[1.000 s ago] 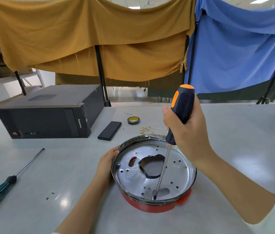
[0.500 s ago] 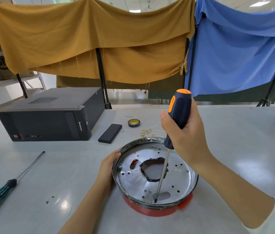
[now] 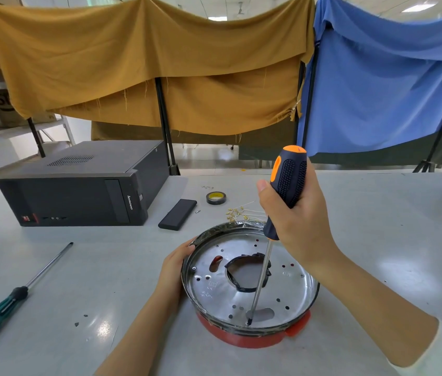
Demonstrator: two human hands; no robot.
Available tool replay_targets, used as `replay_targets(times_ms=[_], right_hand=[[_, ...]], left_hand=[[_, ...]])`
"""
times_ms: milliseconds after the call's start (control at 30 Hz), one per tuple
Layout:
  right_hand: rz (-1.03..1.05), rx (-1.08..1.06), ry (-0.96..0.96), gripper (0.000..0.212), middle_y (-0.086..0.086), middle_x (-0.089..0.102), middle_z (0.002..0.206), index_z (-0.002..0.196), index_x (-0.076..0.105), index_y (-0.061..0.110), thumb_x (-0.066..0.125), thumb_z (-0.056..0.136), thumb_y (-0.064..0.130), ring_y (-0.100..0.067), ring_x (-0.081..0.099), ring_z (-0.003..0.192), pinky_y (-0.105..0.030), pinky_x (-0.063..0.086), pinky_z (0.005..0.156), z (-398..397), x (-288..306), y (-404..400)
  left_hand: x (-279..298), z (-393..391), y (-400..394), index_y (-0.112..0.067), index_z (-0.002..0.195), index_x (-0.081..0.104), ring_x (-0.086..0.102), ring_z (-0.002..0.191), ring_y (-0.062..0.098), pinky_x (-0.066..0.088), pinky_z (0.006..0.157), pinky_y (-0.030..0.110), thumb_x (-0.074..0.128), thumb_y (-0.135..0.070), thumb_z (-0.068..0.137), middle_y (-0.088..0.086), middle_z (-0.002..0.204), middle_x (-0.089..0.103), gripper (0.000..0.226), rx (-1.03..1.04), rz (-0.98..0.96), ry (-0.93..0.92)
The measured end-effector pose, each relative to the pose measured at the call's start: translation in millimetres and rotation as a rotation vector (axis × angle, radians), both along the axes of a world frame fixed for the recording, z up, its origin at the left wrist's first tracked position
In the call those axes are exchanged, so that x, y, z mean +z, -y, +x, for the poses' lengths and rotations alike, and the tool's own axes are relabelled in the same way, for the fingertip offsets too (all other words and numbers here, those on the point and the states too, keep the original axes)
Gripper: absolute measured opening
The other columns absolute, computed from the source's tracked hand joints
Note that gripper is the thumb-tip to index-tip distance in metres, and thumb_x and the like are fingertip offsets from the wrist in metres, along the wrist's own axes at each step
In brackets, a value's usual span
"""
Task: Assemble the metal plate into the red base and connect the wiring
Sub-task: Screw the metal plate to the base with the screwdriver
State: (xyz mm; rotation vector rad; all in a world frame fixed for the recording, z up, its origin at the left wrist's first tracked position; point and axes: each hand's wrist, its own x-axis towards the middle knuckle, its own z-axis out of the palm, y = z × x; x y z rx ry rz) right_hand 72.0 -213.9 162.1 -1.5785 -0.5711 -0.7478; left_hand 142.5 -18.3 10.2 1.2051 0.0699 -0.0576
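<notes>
Metal plate [image 3: 290,291] sits in red base [image 3: 255,340] on counter [image 3: 377,213]. Right hand [image 3: 298,223], fingers curled round screwdriver [image 3: 285,194], tip at plate's near edge. Left hand [image 3: 173,267] rests against rim; fingers hidden, cannot tell.

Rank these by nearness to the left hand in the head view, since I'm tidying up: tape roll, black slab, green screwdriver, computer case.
From the left hand:
1. Black slab, just beyond it.
2. Tape roll, farther back, rightward.
3. Computer case, back left.
4. Green screwdriver, far left.
</notes>
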Motion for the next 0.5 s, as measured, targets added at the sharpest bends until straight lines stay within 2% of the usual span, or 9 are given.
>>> replay_targets(times_ms=[133, 233, 433, 500], right_hand=[[0.001, -0.001, -0.002, 0.017, 0.017, 0.046, 0.06, 0.082, 0.043, 0.03, 0.06, 0.085, 0.025, -0.001, 0.043, 0.052, -0.013, 0.041, 0.05, 1, 0, 0], [0.008, -0.023, -0.009, 0.018, 0.018, 0.044, 0.058, 0.081, 0.042, 0.028, 0.059, 0.085, 0.023, 0.0, 0.041, 0.049, -0.01, 0.038, 0.048, 3, 0, 0], [0.025, -0.109, -0.054, 0.018, 0.015, 0.044, 0.058, 0.083, 0.043, 0.017, 0.061, 0.087, 0.019, 0.0, 0.042, 0.047, -0.008, 0.036, 0.044, 9, -4, -1], [0.03, -0.143, -0.079, 0.019, 0.01, 0.046, 0.059, 0.083, 0.043, 0.018, 0.061, 0.088, 0.017, -0.003, 0.043, 0.047, -0.009, 0.037, 0.043, 12, -5, 0]], left_hand=[[-1, 0, 0, -0.012, 0.107, 0.075, 0.067, 0.107, 0.034, 0.051, 0.091, 0.042, 0.061, -0.022, 0.083, 0.017, 0.114, 0.071, 0.03, -0.01, -0.007, 0.007], [-1, 0, -1, -0.01, 0.113, 0.072, 0.065, 0.111, 0.036, 0.048, 0.101, 0.049, 0.063, -0.028, 0.076, 0.018, 0.117, 0.069, 0.042, -0.04, -0.006, 0.005], [-4, 1, -2, -0.008, 0.117, 0.07, 0.063, 0.114, 0.038, 0.044, 0.105, 0.052, 0.056, -0.021, 0.086, 0.02, 0.12, 0.068, 0.036, -0.043, -0.031, -0.001], [-4, 2, -2, -0.007, 0.121, 0.067, 0.061, 0.117, 0.039, 0.041, 0.108, 0.054, 0.054, -0.02, 0.088, 0.02, 0.124, 0.066, 0.038, -0.062, -0.031, 0.003]])
